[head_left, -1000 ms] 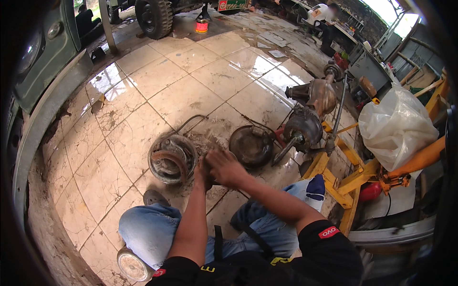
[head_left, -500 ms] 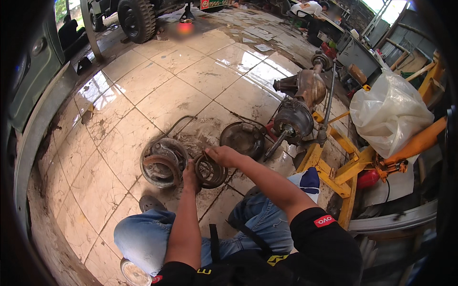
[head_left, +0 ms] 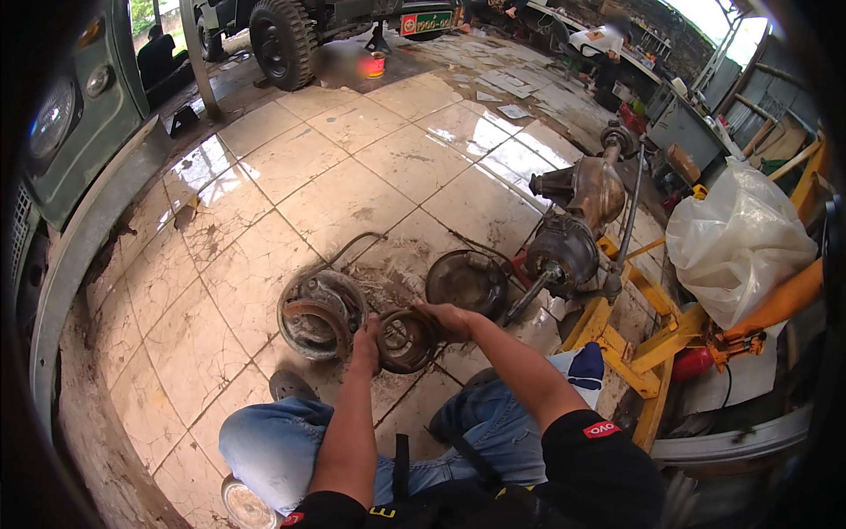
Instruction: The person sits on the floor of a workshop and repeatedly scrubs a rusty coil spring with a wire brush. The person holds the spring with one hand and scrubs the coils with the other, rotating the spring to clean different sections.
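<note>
Round, dark brown metal part with a raised rim (head_left: 419,342) sits between your two hands, low in front of your knees. Your grip is filled by it: your left hand (head_left: 366,346) holds the near-left edge, and your right hand (head_left: 451,322) holds the upper-right edge, so the piece is spanned from both sides. Its hollow side faces up toward you, and, being circular, it shows you no clear long axis. You cannot tell from this view whether its underside rests on the floor or hangs just above it.

What matters in space is how it lies between its neighbours. To its left, just beside your left hand, is a round grey metal plate (head_left: 288,328) bearing a curved, rust-coloured shoe (head_left: 315,309); whether your knuckles touch it you cannot tell. To its upper right, beyond your right hand, lies a dark, shallow, round metal dish (head_left: 467,280). So your left hand is nearer the plate and your right hand nearer the dish. Farther right, well apart from your grip, stand a rust-brown metal axle housing (head_left: 597,189) and a yellow-painted metal stand (head_left: 641,383).
</note>
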The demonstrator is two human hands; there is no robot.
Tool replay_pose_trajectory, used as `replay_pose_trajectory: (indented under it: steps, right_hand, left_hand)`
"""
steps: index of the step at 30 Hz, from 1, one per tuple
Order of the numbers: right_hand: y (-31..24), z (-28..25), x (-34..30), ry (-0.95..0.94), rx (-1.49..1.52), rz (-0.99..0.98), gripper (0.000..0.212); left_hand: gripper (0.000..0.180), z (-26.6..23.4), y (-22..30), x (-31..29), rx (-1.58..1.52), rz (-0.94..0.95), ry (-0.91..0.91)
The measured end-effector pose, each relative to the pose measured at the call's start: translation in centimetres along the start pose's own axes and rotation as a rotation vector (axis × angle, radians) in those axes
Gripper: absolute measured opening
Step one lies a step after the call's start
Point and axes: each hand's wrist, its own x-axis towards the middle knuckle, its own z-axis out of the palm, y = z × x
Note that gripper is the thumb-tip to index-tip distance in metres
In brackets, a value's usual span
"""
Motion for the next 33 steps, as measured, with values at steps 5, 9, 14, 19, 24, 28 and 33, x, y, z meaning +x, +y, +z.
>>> replay_pose_trajectory:
  steps: [5, 9, 14, 19, 24, 28, 33]
  right_hand:
    - [-3.6, 3.6, -0.4, 0.075, -0.926, -0.217, 0.069]
    - [-4.4, 3.5, -4.5, -0.003, -0.84, -0.091, 0.075]
    - [-4.2, 3.4, -0.9, 0.087, -0.953, -0.061, 0.077]
    - [-2.4, 1.4, -1.2, 0.105, -0.927, -0.112, 0.077]
    - [-4.1, 7.1, -0.4, -0.038, -1.293, -0.308, 0.069]
    - [-2.8, 2.7, -2.7, 0.118, -1.148, -0.337, 0.065]
    - [0.6, 3.5, -0.9, 0.426, -1.024, -0.576, 0.062]
  left_hand:
    - [0.054, 2.4, 1.4, -2.3, 0.042, 0.017, -0.169]
    - [0.055, 0.1, 0.9, -1.2, 0.083, 0.009, -0.086]
    - [0.053, 0.8, -0.3, -0.1, -0.067, -0.031, -0.136]
    - [0.055, 0.5, 0.9, -0.9, 0.024, -0.055, -0.114]
    - [0.054, 0.0, -1.4, 0.2, -0.256, -0.109, -0.291]
    - [0.05, -0.8, 0.3, 0.5, -0.079, -0.086, -0.112]
    - [0.047, 0.0, 0.3, 0.4, -0.196, -0.046, 0.061]
